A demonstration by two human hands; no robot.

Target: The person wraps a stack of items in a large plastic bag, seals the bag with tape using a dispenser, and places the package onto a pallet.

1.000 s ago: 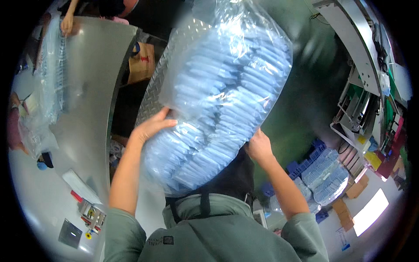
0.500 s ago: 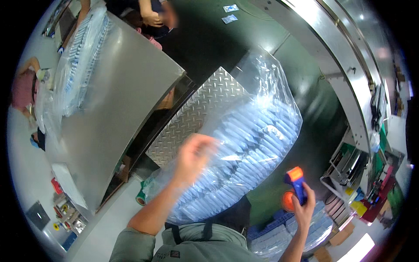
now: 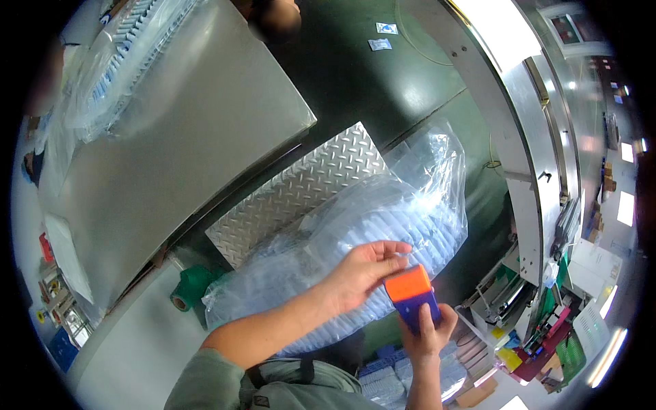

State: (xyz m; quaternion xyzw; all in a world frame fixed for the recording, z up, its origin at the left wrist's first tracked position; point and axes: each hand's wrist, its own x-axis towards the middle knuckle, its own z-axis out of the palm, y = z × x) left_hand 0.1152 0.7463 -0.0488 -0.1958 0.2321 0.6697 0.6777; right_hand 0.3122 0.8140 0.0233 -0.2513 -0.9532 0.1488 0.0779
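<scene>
A blue-and-orange hand-held tape dispenser (image 3: 413,295) is gripped in my right hand (image 3: 432,329), over the near right side of a large clear plastic bag (image 3: 424,212). My left hand (image 3: 361,275) reaches across that bag to the dispenser's orange end. Its thumb and fingers are drawn together in a pinch, and what lies between them is too small to make out. Rows of light-blue packets fill the bag, which rests partly on a metal tread plate (image 3: 307,181). Its loose upper end spreads to the far right.
A steel table (image 3: 198,130) stands at the left, with another filled bag (image 3: 130,61) on it. A green roll (image 3: 191,288) lies near the bag's left end. Curved machine framing (image 3: 502,123) borders the right. Two small packets (image 3: 387,29) lie on the floor. Part of another person shows at the top.
My right hand has brought the tape dispenser leftward to the bag. My left hand has moved right to meet it, its fingers now pinched. The view has shifted.
</scene>
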